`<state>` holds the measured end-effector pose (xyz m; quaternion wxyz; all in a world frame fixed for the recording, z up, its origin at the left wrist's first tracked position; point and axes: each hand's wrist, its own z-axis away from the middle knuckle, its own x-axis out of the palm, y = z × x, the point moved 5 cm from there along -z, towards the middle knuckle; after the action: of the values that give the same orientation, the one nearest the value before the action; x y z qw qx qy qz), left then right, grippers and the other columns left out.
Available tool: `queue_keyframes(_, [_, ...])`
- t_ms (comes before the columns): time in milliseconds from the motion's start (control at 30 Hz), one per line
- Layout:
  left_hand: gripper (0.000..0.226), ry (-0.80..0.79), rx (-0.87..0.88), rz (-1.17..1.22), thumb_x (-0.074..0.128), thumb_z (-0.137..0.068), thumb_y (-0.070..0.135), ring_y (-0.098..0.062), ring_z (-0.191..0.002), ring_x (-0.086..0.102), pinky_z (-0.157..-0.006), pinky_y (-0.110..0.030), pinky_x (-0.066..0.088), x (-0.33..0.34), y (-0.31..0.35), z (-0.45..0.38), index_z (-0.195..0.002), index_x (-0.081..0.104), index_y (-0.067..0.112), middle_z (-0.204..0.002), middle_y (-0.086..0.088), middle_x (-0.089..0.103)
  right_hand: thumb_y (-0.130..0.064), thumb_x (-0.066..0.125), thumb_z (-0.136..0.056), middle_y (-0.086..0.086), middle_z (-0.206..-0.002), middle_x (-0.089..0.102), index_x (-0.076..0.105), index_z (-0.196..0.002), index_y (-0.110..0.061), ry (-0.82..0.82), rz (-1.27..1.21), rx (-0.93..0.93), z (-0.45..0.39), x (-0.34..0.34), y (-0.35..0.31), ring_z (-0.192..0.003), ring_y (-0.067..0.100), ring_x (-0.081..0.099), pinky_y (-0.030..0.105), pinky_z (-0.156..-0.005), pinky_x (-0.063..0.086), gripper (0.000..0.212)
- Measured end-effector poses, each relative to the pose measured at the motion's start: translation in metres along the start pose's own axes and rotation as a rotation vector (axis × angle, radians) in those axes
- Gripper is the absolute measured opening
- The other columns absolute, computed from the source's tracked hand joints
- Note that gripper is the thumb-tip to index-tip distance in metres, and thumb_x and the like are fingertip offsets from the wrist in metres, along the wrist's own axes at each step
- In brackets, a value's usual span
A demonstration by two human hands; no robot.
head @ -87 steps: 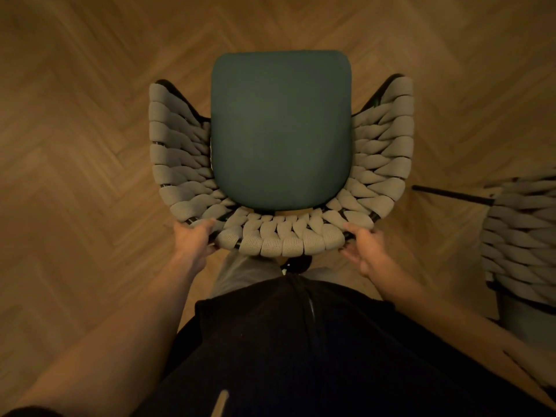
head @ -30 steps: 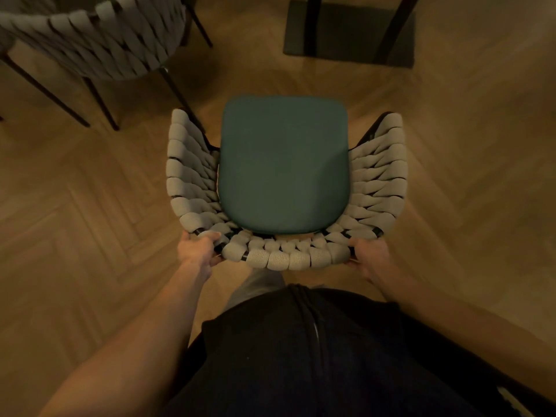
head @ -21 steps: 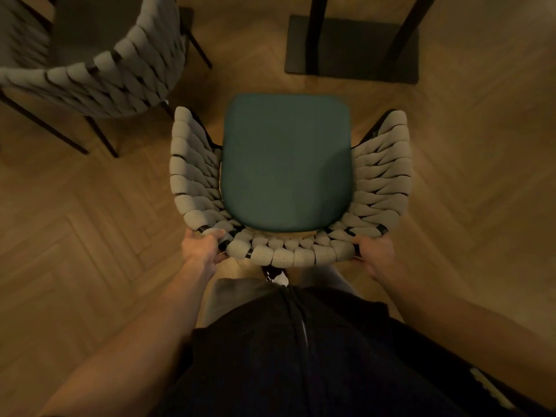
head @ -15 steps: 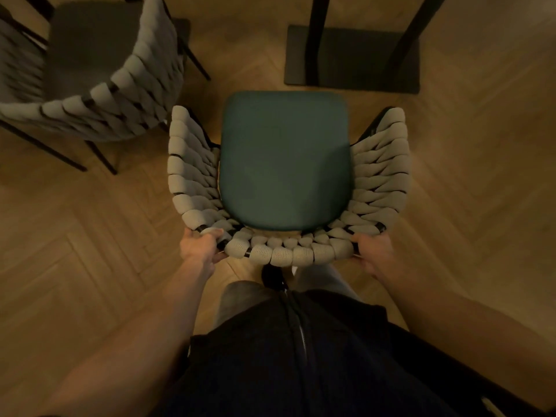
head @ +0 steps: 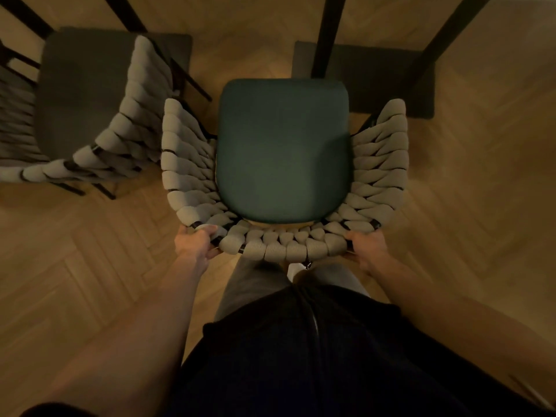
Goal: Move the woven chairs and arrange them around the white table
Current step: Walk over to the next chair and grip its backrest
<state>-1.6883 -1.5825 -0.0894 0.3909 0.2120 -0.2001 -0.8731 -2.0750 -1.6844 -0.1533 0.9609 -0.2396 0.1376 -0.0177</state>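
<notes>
A woven chair [head: 282, 152] with a dark green seat cushion and thick grey rope weave stands right in front of me, seen from above. My left hand [head: 194, 243] grips the left rear corner of its woven backrest. My right hand [head: 365, 248] grips the right rear corner. A second woven chair [head: 99, 115] with a dark seat stands at the upper left, its backrest close to the left armrest of the held chair. The table's dark base plate [head: 391, 76] and two black legs lie just beyond the held chair; the white top is out of view.
Herringbone wood floor [head: 481, 191] surrounds everything. My dark shirt and grey trousers fill the bottom middle. A thin black chair leg [head: 192, 82] of the left chair reaches toward the held chair.
The held chair has moved forward toward the table base, and the second chair has come further into view at the left. Both hands keep their grip on the backrest.
</notes>
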Motion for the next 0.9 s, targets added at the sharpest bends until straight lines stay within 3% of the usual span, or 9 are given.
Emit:
queue_keyframes(67, [0.064, 0.008, 0.003, -0.013, 0.068, -0.092, 0.002, -0.032, -0.1, 0.072, -0.08, -0.055, 0.061, 0.012, 0.014, -0.009, -0.145, 0.042, 0.026, -0.124, -0.011, 0.066, -0.003, 0.076, -0.085, 0.015, -0.118, 0.061, 0.047, -0.127, -0.016, 0.008, -0.002, 0.041, 0.015, 0.014, -0.027, -0.102, 0.038, 0.067, 0.059, -0.077, 0.061, 0.053])
queue_keyframes(133, [0.059, 0.013, 0.006, -0.019, 0.069, -0.092, 0.001, -0.032, -0.1, 0.071, -0.079, -0.054, 0.062, 0.024, 0.028, -0.016, -0.14, 0.046, 0.026, -0.123, -0.01, 0.067, 0.0, 0.072, -0.088, 0.017, -0.12, 0.06, 0.046, -0.122, -0.017, 0.019, 0.0, 0.049, 0.009, 0.021, -0.044, -0.104, 0.038, 0.067, 0.058, -0.077, 0.061, 0.046])
queue_keyframes(367, [0.064, -0.017, 0.016, -0.015, 0.067, -0.093, 0.001, -0.032, -0.103, 0.071, -0.077, -0.051, 0.062, 0.057, 0.082, -0.041, -0.145, 0.041, 0.028, -0.125, -0.01, 0.065, -0.002, 0.074, -0.087, 0.018, -0.122, 0.063, 0.051, -0.127, -0.012, 0.035, -0.001, 0.051, -0.012, 0.047, -0.096, -0.098, 0.037, 0.069, 0.046, -0.06, 0.062, 0.048])
queue_keyframes(500, [0.053, -0.008, 0.03, -0.086, 0.067, -0.093, 0.003, -0.03, -0.101, 0.07, -0.064, -0.043, 0.062, 0.059, 0.109, -0.054, -0.135, 0.047, 0.028, -0.12, -0.008, 0.065, -0.001, 0.071, -0.089, 0.019, -0.122, 0.062, 0.051, -0.132, -0.007, -0.005, -0.001, 0.096, -0.012, 0.068, -0.105, -0.099, 0.036, 0.067, 0.049, -0.066, 0.062, 0.048])
queue_keyframes(733, [0.051, -0.032, 0.023, -0.095, 0.068, -0.094, 0.005, -0.026, -0.107, 0.069, -0.078, -0.05, 0.062, 0.053, 0.116, -0.064, -0.133, 0.047, 0.031, -0.127, -0.006, 0.065, 0.0, 0.07, -0.09, 0.021, -0.122, 0.059, 0.051, -0.126, -0.004, 0.0, 0.008, 0.156, -0.005, 0.077, -0.105, -0.104, 0.036, 0.065, 0.048, -0.071, 0.062, 0.041])
queue_keyframes(900, [0.058, -0.029, 0.017, -0.062, 0.066, -0.095, 0.004, -0.027, -0.109, 0.069, -0.076, -0.048, 0.063, 0.057, 0.113, -0.059, -0.144, 0.045, 0.026, -0.126, -0.005, 0.066, 0.001, 0.07, -0.089, 0.021, -0.122, 0.058, 0.049, -0.131, -0.004, 0.015, -0.016, 0.147, -0.004, 0.073, -0.106, -0.096, 0.033, 0.065, 0.041, -0.053, 0.06, 0.048])
